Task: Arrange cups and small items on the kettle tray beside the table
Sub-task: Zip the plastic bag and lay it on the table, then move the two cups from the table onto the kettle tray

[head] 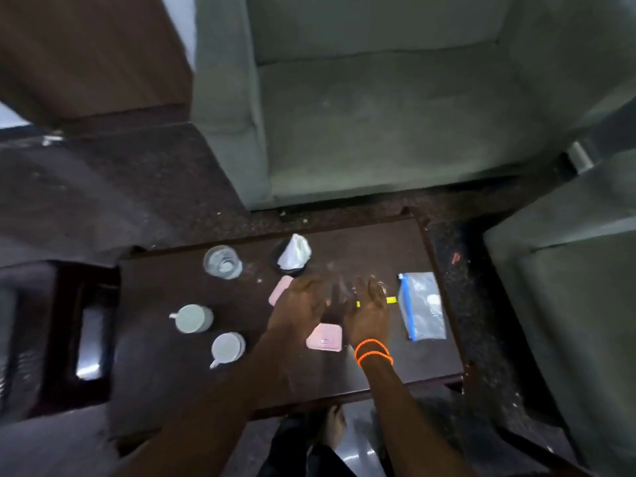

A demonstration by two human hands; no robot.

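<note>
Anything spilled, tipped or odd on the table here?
Nothing spilled. The two white cups appear to lie tipped, handles pointing opposite ways, and pale crumbs dot the dark table near the glass.

Just the one view here, a head-worn wide-angle cam looking steeply down from above the near edge of the table [430,359]. It faces forward toward the armchair [378,125] past the fingers [373,287], close in, and edges bend from the lens.
</note>
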